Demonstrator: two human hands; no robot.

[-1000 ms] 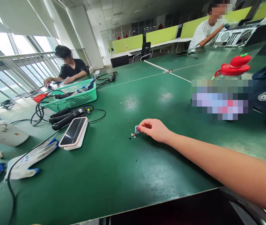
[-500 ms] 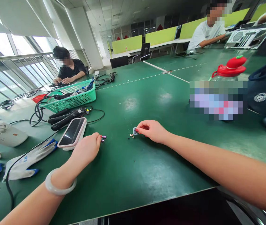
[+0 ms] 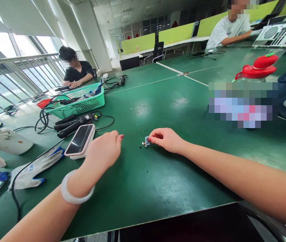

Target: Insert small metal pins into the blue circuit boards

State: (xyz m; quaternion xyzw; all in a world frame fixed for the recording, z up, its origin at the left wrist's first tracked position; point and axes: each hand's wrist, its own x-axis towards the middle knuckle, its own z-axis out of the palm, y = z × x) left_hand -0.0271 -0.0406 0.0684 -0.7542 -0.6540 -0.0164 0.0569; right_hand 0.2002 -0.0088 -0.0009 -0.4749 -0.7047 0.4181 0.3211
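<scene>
My right hand (image 3: 167, 140) pinches a small pale grey-blue piece (image 3: 147, 140) between thumb and fingertips, low over the green table (image 3: 143, 195). Its exact kind is too small to make out. Touching or very close to it lies a tiny white and copper-coloured part (image 3: 144, 144), with a tiny black bit (image 3: 140, 147) just left of that. My left hand (image 3: 105, 148) is closed, back of the hand up, a short way to the left. Whatever its fingers hold, if anything, is hidden. A pale bangle (image 3: 67, 191) circles my left wrist.
Left of my left hand lie a phone (image 3: 80, 139), black handheld devices (image 3: 76, 124) with cables, and a work glove (image 3: 34, 169). Behind them stands a green basket (image 3: 82, 104). A red-lidded jar (image 3: 257, 69) stands at right; people sit at the far side.
My left hand has moved right, towards my right hand; the small purple shiny pieces by its fingertips no longer show. My right hand keeps its pinch. The whole view has shifted slightly.
</scene>
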